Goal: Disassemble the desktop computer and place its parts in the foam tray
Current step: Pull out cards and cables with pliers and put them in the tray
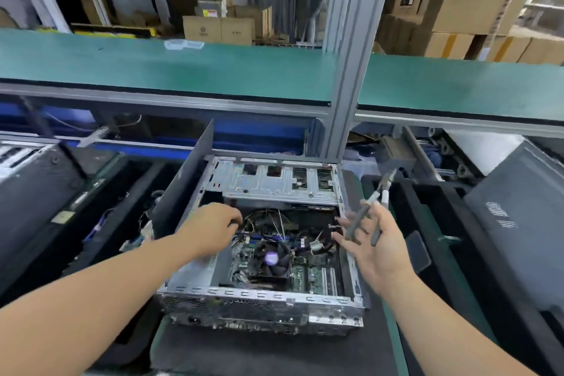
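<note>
An open desktop computer case [262,305] lies flat on the bench in front of me. Inside it I see a motherboard [317,272], a black CPU fan [271,258] and a tangle of thin cables [268,223]. A silver drive cage [280,183] spans the far end. My left hand [213,226] reaches into the case with its fingers curled down among the cables; what they grip is hidden. My right hand [372,241] hovers over the case's right edge, palm up, holding pliers [374,201] with grey handles, jaws pointing away.
A dark side panel [183,183] leans upright against the case's left side. Black foam trays lie at the left [100,192] and right [433,214]. A dark case [518,217] lies at far right. A green shelf [171,67] and an aluminium post [348,70] stand behind.
</note>
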